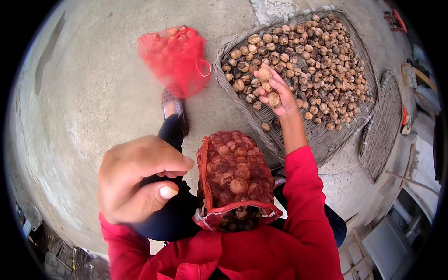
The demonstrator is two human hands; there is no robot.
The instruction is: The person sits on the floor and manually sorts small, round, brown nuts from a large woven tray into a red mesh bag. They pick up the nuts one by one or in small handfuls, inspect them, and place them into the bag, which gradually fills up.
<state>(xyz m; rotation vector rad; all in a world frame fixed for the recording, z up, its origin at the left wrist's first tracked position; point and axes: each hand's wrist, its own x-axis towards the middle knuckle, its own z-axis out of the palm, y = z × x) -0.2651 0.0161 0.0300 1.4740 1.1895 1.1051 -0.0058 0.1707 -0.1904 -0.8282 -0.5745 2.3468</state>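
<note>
My right hand (281, 92) is palm up over a large woven tray (327, 148), with several walnuts (274, 100) resting in its palm and fingers. More walnuts, some with dark husk stains, lie spread across the tray. My left hand (140, 178) is raised close to the camera at the left, fingers curled, with a gap between thumb and fingertips and nothing visible between them. Between my legs stands a red mesh bag (204, 175) full of walnuts, its red-rimmed mouth open towards me.
A second red mesh bag (189, 75) holding walnuts lies on the concrete floor beyond my foot. Another woven piece (383, 129) lies right of the tray. A grey panel (386, 246) and a wooden frame are at the lower right, with clutter at the lower left.
</note>
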